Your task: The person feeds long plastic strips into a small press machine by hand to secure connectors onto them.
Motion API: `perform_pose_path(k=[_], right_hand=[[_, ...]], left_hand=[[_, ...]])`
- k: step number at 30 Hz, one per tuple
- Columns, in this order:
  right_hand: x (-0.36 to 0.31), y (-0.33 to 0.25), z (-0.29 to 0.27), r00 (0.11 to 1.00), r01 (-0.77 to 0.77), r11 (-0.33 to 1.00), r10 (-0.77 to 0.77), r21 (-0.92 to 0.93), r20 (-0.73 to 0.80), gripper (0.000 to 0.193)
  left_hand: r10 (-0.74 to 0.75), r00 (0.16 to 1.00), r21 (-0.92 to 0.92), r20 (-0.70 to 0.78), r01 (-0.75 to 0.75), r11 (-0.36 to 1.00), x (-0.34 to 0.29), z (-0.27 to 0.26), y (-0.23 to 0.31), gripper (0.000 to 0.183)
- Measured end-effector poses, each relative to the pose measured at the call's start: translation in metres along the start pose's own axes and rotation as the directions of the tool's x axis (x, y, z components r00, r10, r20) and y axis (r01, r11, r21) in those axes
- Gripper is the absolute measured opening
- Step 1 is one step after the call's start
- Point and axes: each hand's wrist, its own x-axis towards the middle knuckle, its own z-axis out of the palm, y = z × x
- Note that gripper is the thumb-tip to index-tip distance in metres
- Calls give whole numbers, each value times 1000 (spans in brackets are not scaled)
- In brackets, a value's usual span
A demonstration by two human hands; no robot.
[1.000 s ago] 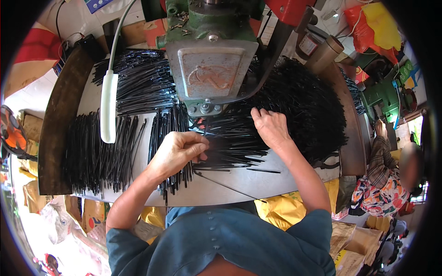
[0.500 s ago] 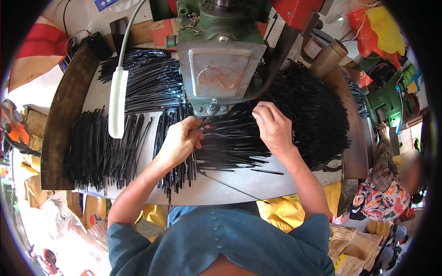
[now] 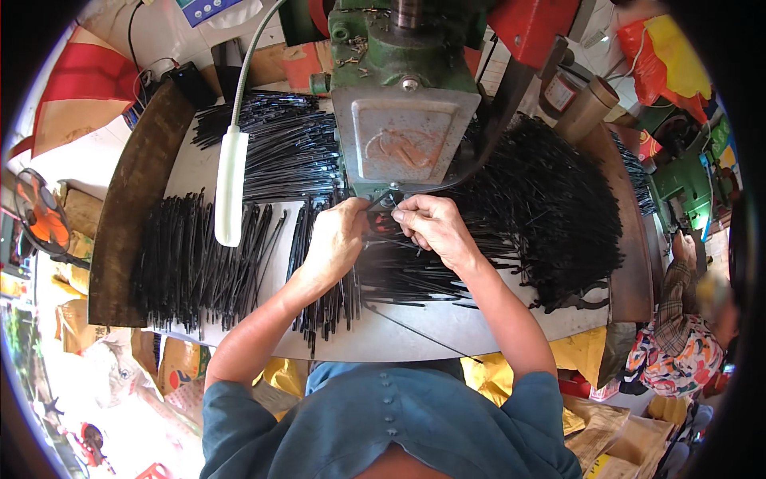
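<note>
My left hand [image 3: 337,238] is closed in a pinch on a thin black rod [image 3: 377,200], whose end sticks out under the head of a green press [image 3: 405,132]. Close beside it, my right hand [image 3: 437,227] has its thumb and fingers pinched together right below the press. Whatever sits between those fingertips is too small to name. Under both hands lies a layer of thin black rods [image 3: 415,275] on a grey metal tabletop [image 3: 415,315]. One single rod [image 3: 423,331] lies slanting toward the front edge.
Bundles of black rods [image 3: 211,263] lie at the left, with a large heap [image 3: 550,207] at the right. A white lamp [image 3: 231,188] hangs over the left side. Curved brown boards [image 3: 136,215] border the table. Another person's patterned sleeve [image 3: 677,311] shows at far right, beside a green machine [image 3: 682,184].
My right hand has come left and slightly down, from apart to close beside my left hand under the press. The whole view has shifted a little.
</note>
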Motion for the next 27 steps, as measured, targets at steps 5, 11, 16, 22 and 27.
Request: perform_pose_path(k=[5,11,16,22,27], right_hand=[[2,0,1,999,6,999,-3,49,-54,8],[5,-3,1,999,14,995,-9,102,-52,6],[6,-4,0,998,3,994,4,111,-62,5],[12,-2,3,1000,-10,994,11,113,-4,6],[11,2,-4,995,-100,989,100,113,3,9]], left_hand=[[-1,1000,-17,8,1,1000,1,0,-2,16],[-35,999,-28,31,36,999,1,-3,2,16],[-50,995,-11,87,51,999,4,-6,7,16],[68,997,159,39,-73,985,3,-5,-6,21],[121,991,275,61,-133,952,-3,8,8,7]])
